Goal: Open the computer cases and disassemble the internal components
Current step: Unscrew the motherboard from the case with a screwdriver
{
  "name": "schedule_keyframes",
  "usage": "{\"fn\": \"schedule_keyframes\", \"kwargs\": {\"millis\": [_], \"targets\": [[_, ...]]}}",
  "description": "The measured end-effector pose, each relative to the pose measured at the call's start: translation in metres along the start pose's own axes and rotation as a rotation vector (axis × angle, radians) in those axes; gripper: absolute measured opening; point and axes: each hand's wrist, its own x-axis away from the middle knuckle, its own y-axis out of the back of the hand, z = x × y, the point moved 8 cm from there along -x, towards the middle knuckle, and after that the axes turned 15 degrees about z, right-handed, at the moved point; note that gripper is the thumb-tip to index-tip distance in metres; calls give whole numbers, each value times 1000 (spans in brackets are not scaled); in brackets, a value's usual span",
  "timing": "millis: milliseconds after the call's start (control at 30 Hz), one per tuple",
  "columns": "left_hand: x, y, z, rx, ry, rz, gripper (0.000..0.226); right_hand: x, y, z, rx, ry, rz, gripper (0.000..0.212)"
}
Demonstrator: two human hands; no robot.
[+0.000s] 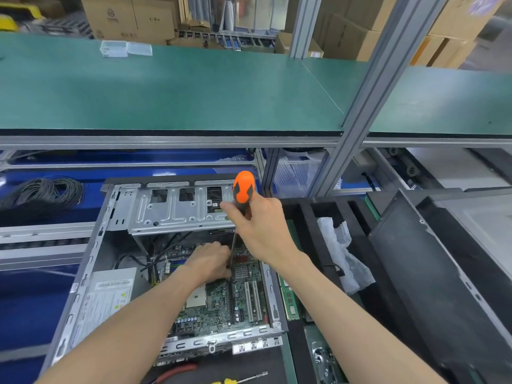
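— Hands first: what are they doing?
— Right hand [260, 231] is wrapped round the screwdriver [243, 191] below its orange-and-black handle. Left hand [210, 261] is down on the motherboard [221, 297], fingers curled at the shaft near the tip.
— Which way does the tool run?
— Nearly upright, handle up and tilted slightly right, tip down into the board.
— And the case [116, 245]?
— Open, on its side, long axis running away from the person, drive cage [171, 212] at the far end.
— Any writing?
— White label with a barcode and yellow warning triangles on the power supply [108, 300]; text too small to read. Boxes [130, 20] behind carry unreadable print.
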Motion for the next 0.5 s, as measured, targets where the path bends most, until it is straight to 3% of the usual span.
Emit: {"fn": "schedule_keyframes", "kwargs": {"millis": [167,500], "targets": [[2,-1,-3,-40,-59,19,42,-3,1,-4,-29,-11,23,34],[4,2,-1,-117,-126,-35,34,-2,1,-11,-39,-36,21,36]]}}
